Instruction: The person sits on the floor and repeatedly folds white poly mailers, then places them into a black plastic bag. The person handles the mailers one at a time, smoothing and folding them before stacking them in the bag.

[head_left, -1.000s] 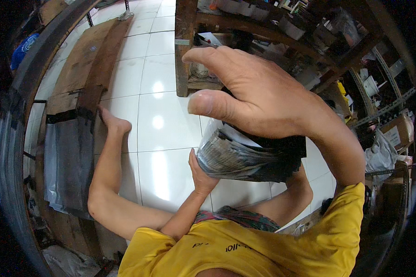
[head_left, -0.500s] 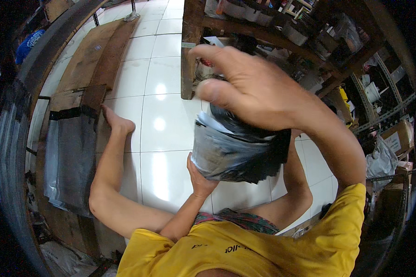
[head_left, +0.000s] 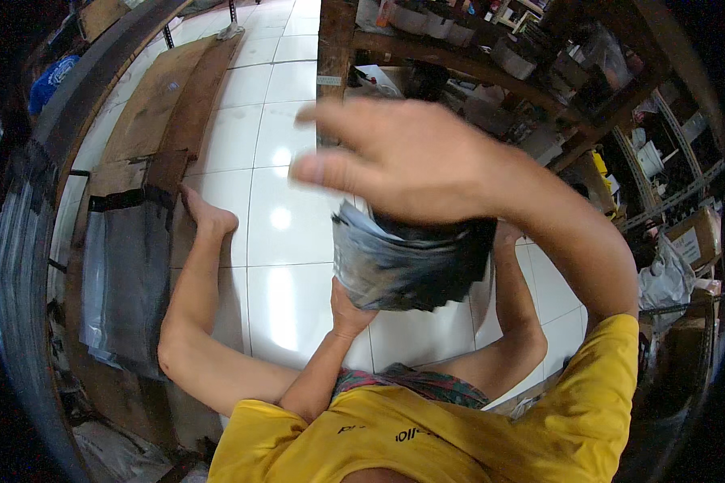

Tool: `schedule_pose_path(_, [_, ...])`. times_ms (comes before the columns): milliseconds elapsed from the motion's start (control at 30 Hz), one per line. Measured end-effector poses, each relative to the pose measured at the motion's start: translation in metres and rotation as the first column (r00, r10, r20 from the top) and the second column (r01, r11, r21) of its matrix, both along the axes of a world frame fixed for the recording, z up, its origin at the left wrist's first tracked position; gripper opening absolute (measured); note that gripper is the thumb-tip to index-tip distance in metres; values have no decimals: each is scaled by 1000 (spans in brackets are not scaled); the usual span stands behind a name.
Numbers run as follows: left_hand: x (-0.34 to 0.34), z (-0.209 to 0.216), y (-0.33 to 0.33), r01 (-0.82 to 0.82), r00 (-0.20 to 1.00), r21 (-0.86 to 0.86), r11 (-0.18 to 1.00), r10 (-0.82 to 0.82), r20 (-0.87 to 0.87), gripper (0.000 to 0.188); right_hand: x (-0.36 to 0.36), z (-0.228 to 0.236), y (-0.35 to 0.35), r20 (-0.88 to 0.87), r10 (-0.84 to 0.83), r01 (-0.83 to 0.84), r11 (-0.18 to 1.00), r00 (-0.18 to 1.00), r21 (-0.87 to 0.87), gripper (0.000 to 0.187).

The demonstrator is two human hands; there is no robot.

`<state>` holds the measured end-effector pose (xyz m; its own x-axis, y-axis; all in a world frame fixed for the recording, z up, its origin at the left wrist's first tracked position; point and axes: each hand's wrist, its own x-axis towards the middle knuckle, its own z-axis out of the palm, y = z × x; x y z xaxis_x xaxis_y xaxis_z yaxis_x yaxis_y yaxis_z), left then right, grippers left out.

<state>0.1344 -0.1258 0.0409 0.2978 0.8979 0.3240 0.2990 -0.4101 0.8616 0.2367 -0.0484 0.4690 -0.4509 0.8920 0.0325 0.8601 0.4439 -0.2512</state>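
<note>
A thick bundle of thin black-and-grey plastic sheets or bags (head_left: 411,270) hangs above the floor between my legs, its layered edges fanned out. My left hand (head_left: 351,310) is closed on the bundle's lower left corner, with some fingers hidden behind it. Over the bundle's upper edge is my right hand (head_left: 427,161), blurred by motion. Its fingers stretch to the left with the thumb apart, and nothing shows between them. Whether the palm touches the sheets cannot be seen.
On the left, a pile of similar grey plastic bags (head_left: 125,274) lies on brown boards (head_left: 149,105). A wooden shelf post (head_left: 334,48) rises ahead, with cluttered shelves to its right. A cardboard box (head_left: 693,241) and a white plastic bag (head_left: 667,274) are at the right.
My right hand has swept left and slightly down across the top of the bundle. The bundle has shifted a little left, still in my left hand.
</note>
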Motion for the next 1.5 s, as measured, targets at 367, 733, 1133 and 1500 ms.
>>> schedule_pose_path(367, [7, 13, -17, -124, 986, 102, 987, 134, -97, 132, 26, -7, -17, -127, -37, 48, 996, 991, 81, 71])
schedule_pose_path(733, [15, 12, -25, -160, 984, 103, 982, 167, -58, 132, 5, 2, -9, -23, 27, -24, 991, 999, 134, 71])
schedule_pose_path(1133, [11, -2, -10, -45, 999, 152, 987, 43, 16, 116, 37, -5, -23, -80, -125, 122, 992, 989, -37, 68])
schedule_pose_path(1500, [14, 19, -21, -124, 989, 83, 989, 130, -67, 125, -1, -7, -6, 234, 48, -31, 997, 971, -76, 70])
